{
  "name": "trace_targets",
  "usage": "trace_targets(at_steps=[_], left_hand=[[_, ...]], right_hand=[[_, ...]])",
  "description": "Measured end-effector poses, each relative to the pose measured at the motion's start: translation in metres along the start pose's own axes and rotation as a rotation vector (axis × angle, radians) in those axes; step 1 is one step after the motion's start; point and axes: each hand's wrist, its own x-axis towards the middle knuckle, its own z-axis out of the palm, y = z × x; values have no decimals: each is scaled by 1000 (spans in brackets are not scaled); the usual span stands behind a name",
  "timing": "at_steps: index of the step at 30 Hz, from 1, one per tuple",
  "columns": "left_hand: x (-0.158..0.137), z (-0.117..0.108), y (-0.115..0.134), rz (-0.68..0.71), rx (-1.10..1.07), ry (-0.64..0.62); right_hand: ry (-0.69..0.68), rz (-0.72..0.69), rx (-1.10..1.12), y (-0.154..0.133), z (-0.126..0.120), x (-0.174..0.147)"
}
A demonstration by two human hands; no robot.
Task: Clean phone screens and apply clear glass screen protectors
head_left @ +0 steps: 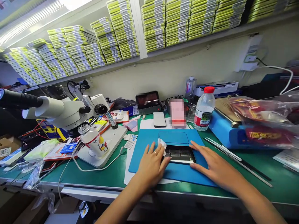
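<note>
A dark, glossy phone (179, 155) lies flat on a blue mat (147, 137), its screen mirroring the stacked packs overhead. My left hand (151, 163) presses a crumpled white tissue (161, 143) against the left end of the screen, covering that end. At the right end my right hand (211, 163) steadies the phone, with its thumb at the near corner and its fingers at the far corner. Just beyond the phone, a rounded rectangle is outlined on the mat.
To the left stands a microscope (67, 112) with a white bottle (93, 140) on its base. A red-capped water bottle (204, 109) and a blue device (226, 133) are at the right. Long thin tools (240, 161) lie beside the mat. Yellow-green packs (123, 28) line the shelf.
</note>
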Motion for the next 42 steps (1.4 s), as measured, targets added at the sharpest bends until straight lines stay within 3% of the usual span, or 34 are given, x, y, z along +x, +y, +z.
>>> trace_targets(at_steps=[3,6,14,18,24,32,36,42], left_hand=[[-23,-2,-8,31,-58,-28],[-27,3,3,45,-66,-17],[15,22,68,220,-111,16],[33,23,78,227,-71,53],[29,19,56,167,-44,34],[-32,12,3,-19,52,13],[-42,11,1,-63,49,-49],[-22,12,9,-79,5,-12]], right_hand=[[-11,-3,-18,-1,-1,1],[-7,-22,-24,0,-1,2],[-33,-113,-72,7,2,-3],[-29,-155,-86,13,3,-3],[-9,-144,-41,7,2,-4],[-39,-73,-39,-2,-5,-5],[-49,-62,-40,1,-2,-6],[-69,-33,-40,0,-3,-5]])
